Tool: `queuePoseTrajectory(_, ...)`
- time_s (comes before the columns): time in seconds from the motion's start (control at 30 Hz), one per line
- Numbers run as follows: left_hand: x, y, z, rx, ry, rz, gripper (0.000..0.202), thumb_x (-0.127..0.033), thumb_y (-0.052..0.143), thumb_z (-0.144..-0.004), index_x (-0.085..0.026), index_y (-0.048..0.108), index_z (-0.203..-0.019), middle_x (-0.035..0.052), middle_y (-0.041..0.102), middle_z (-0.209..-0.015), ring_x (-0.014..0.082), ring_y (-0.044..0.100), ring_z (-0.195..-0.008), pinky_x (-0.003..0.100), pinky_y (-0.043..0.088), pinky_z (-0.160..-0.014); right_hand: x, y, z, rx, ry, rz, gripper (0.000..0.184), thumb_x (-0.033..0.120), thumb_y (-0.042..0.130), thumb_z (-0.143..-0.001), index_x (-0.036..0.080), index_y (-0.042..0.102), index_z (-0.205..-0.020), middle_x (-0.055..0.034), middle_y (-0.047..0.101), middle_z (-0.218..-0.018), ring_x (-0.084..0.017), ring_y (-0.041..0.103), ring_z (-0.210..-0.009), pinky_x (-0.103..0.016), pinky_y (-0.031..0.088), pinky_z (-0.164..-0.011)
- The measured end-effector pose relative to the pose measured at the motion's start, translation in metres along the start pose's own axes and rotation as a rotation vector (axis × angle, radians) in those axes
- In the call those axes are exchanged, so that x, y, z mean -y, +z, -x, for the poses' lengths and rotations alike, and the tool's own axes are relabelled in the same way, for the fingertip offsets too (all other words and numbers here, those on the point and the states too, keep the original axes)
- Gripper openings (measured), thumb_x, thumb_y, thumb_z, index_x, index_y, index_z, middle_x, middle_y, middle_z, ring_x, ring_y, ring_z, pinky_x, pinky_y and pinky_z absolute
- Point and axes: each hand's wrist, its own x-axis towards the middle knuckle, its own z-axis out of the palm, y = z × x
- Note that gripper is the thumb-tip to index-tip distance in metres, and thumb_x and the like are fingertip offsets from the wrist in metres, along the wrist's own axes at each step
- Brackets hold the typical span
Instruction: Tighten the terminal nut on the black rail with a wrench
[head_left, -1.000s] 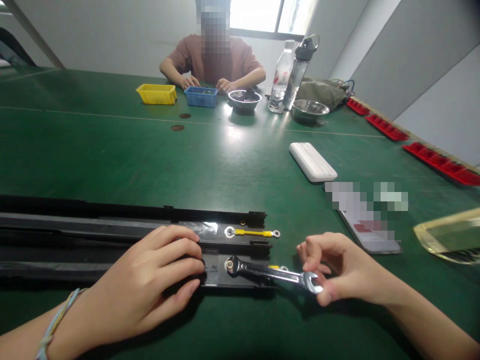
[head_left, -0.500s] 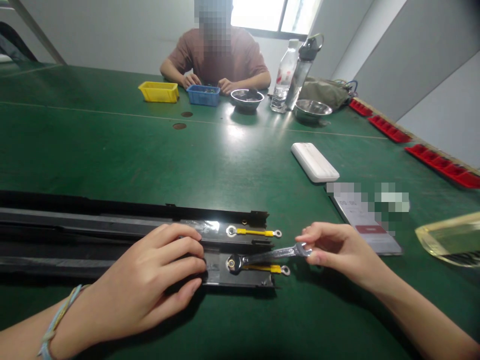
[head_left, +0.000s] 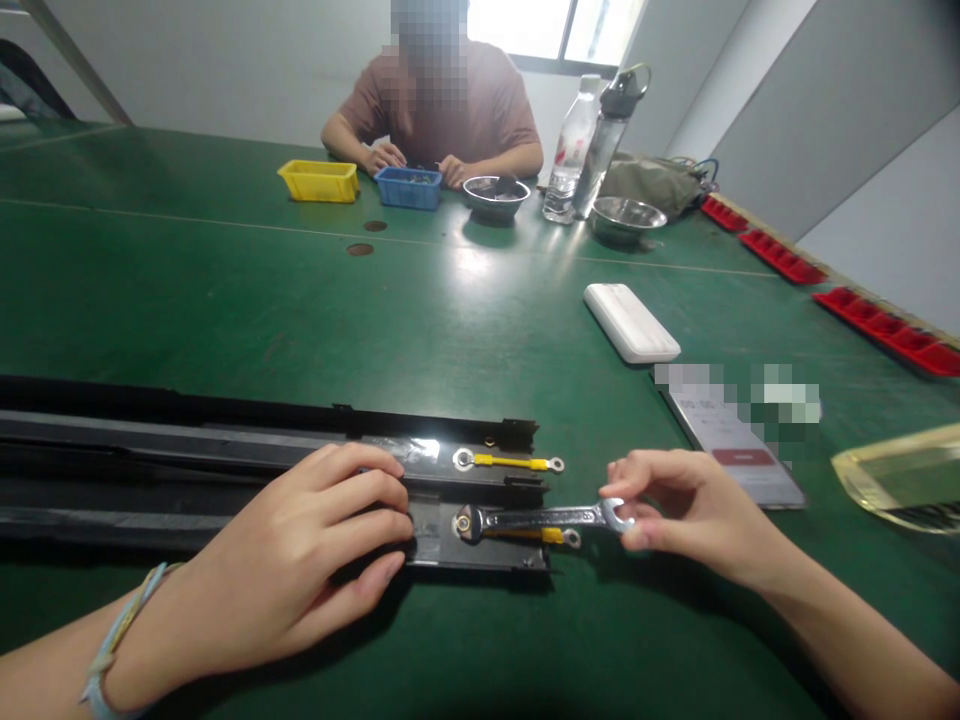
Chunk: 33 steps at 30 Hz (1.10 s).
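My left hand (head_left: 322, 550) lies across two long black rails (head_left: 501, 557), its fingers slightly apart and resting on their upper side. In my right hand (head_left: 675, 505), a chrome wrench (head_left: 555, 517) is pinched by its open end between thumb and fingers. The wrench's other end sits around a small brass-coloured nut (head_left: 463, 523) on the nearer rail. Under the wrench, a yellow wire with ring terminals (head_left: 561, 537) is partly hidden. A second yellow wire (head_left: 517, 463) is fixed at one ring to the farther rail, its other ring sticking out past the end.
A white power bank (head_left: 631, 325) and a phone (head_left: 739, 445) lie to the right, with a yellow-edged clear item (head_left: 900, 475) beyond. Across the table sits a person (head_left: 465, 125) behind a yellow bin (head_left: 319, 182), a blue bin (head_left: 409, 190) and a metal bowl (head_left: 495, 205).
My right hand has swung the wrench's held end a little toward me and to the right, the other end staying on the nut. My left hand has stayed in place.
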Motion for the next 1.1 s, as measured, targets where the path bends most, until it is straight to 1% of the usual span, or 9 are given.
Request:
queuePoseTrajectory(0.17, 0.0, 0.0, -0.001, -0.003, -0.006, 0.001, 0.016, -0.017, 0.056, -0.085, -0.023, 0.065, -0.097, 0.0007, 0.066, -0.099, 0.0185, 0.053, -0.109, 0.03, 0.046, -0.093, 0.0, 0.003, 0.005, 0.122, -0.057, -0.009, 0.023, 0.024, 0.088, -0.064, 0.018, 0.068, -0.075, 0.0027, 0.059, -0.058, -0.01, 0.049, -0.054, -0.023, 0.037, -0.051)
queuePoseTrajectory(0.3, 0.0, 0.0, -0.001, -0.008, -0.003, 0.004, 0.015, -0.018, 0.056, -0.085, -0.023, 0.065, -0.097, 0.0008, 0.066, -0.099, 0.0183, 0.053, -0.108, 0.03, 0.046, -0.094, 0.002, 0.006, 0.009, 0.188, -0.035, -0.03, 0.029, 0.023, 0.089, -0.062, 0.018, 0.063, -0.072, 0.0041, 0.057, -0.059, -0.01, 0.052, -0.055, -0.023, 0.038, -0.052)
queuePoseTrajectory(0.37, 0.0, 0.0, -0.001, -0.012, 0.001, 0.001, 0.015, -0.018, 0.056, -0.085, -0.023, 0.065, -0.096, 0.0009, 0.066, -0.098, 0.0182, 0.053, -0.108, 0.03, 0.045, -0.094, 0.002, 0.006, 0.009, 0.196, -0.026, -0.031, 0.029, 0.023, 0.089, -0.062, 0.018, 0.063, -0.071, 0.0042, 0.056, -0.059, -0.01, 0.052, -0.054, -0.023, 0.038, -0.052)
queuePoseTrajectory(0.47, 0.0, 0.0, -0.001, -0.018, 0.006, 0.002, 0.015, -0.018, 0.056, -0.085, -0.023, 0.065, -0.096, 0.0013, 0.066, -0.097, 0.0185, 0.054, -0.107, 0.031, 0.046, -0.093, 0.001, 0.004, 0.007, 0.155, -0.043, -0.01, 0.025, 0.024, 0.088, -0.065, 0.018, 0.065, -0.075, 0.0037, 0.056, -0.059, -0.01, 0.049, -0.054, -0.023, 0.038, -0.051)
queuePoseTrajectory(0.6, 0.0, 0.0, 0.0, -0.016, 0.0, 0.004, 0.015, -0.018, 0.056, -0.085, -0.023, 0.065, -0.096, 0.0013, 0.066, -0.098, 0.0187, 0.053, -0.108, 0.031, 0.046, -0.093, 0.001, 0.001, 0.002, 0.049, -0.033, 0.057, 0.022, 0.029, 0.086, -0.067, 0.018, 0.07, -0.077, 0.002, 0.058, -0.061, -0.01, 0.047, -0.053, -0.023, 0.039, -0.05)
queuePoseTrajectory(0.77, -0.001, 0.0, -0.001, -0.016, 0.001, 0.0, 0.015, -0.018, 0.055, -0.086, -0.023, 0.065, -0.096, 0.0012, 0.066, -0.097, 0.0187, 0.054, -0.108, 0.031, 0.047, -0.093, 0.001, 0.0, -0.001, -0.052, 0.003, 0.188, 0.023, 0.036, 0.085, -0.065, 0.018, 0.073, -0.073, -0.0022, 0.065, -0.063, -0.015, 0.056, -0.056, -0.026, 0.046, -0.052)
queuePoseTrajectory(0.93, -0.002, -0.002, -0.001, 0.003, -0.014, 0.001, 0.017, -0.018, 0.056, -0.085, -0.024, 0.065, -0.097, 0.001, 0.067, -0.099, 0.0187, 0.055, -0.107, 0.032, 0.047, -0.092, -0.001, -0.001, -0.003, -0.071, -0.016, 0.284, 0.026, 0.04, 0.085, -0.064, 0.019, 0.074, -0.072, -0.0035, 0.067, -0.061, -0.017, 0.058, -0.054, -0.027, 0.045, -0.049)
queuePoseTrajectory(1.03, -0.002, -0.002, 0.0, -0.034, -0.018, -0.017, 0.021, -0.019, 0.057, -0.084, -0.024, 0.064, -0.103, 0.0021, 0.066, -0.105, 0.0192, 0.056, -0.107, 0.032, 0.047, -0.09, 0.001, -0.001, -0.002, -0.059, -0.051, 0.283, 0.026, 0.041, 0.085, -0.065, 0.019, 0.073, -0.07, -0.003, 0.067, -0.059, -0.016, 0.057, -0.052, -0.026, 0.043, -0.047)
queuePoseTrajectory(1.1, -0.002, -0.001, 0.001, -0.07, -0.033, -0.046, 0.028, -0.025, 0.059, -0.083, -0.024, 0.062, -0.111, 0.0041, 0.065, -0.113, 0.0209, 0.056, -0.108, 0.034, 0.046, -0.091, 0.003, 0.0, -0.002, -0.027, -0.067, 0.275, 0.027, 0.041, 0.085, -0.064, 0.018, 0.072, -0.069, -0.0027, 0.065, -0.057, -0.015, 0.056, -0.05, -0.026, 0.042, -0.046)
